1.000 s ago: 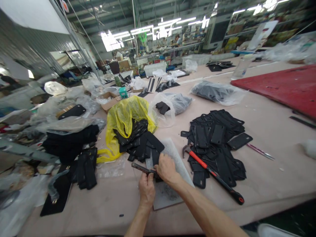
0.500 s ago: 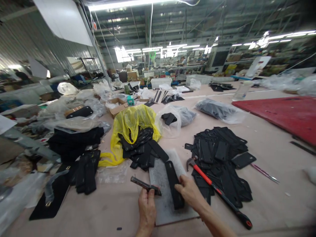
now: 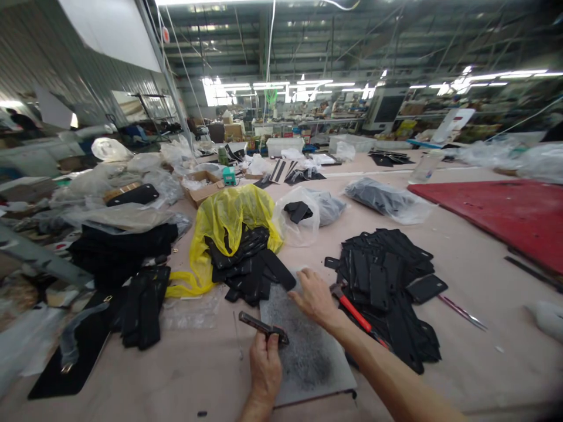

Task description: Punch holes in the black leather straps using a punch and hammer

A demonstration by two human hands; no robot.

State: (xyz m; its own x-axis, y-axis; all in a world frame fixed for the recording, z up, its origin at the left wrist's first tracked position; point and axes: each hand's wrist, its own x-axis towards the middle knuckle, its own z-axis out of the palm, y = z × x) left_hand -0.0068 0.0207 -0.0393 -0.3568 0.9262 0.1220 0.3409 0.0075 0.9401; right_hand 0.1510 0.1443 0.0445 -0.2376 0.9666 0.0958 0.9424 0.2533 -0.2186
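My left hand [image 3: 265, 363] is closed around a slim, dark, bar-shaped tool [image 3: 264, 328], whose exact kind I cannot make out. It is held over the left edge of a grey board [image 3: 308, 351] with a dark smudged surface. My right hand [image 3: 314, 296] reaches over the far end of the board, fingers stretched out and thumb apart, with nothing seen in it. Just beyond its fingertips, black flat pieces [image 3: 277, 269] spill from a yellow bag [image 3: 237, 205]. A hammer [image 3: 354, 310] with a red and black handle lies to the right, partly hidden by my right forearm.
A big heap of black pieces [image 3: 382, 275] lies right of the board, with tweezers [image 3: 461, 312] beside it. Clear plastic bags [image 3: 382, 196] and a red board [image 3: 492, 205] stand farther back. More black pieces [image 3: 143, 310] lie at left.
The long black piece that my right hand held on the grey board is gone from there. My right hand has moved away from me and opened. My left hand still holds the dark tool.
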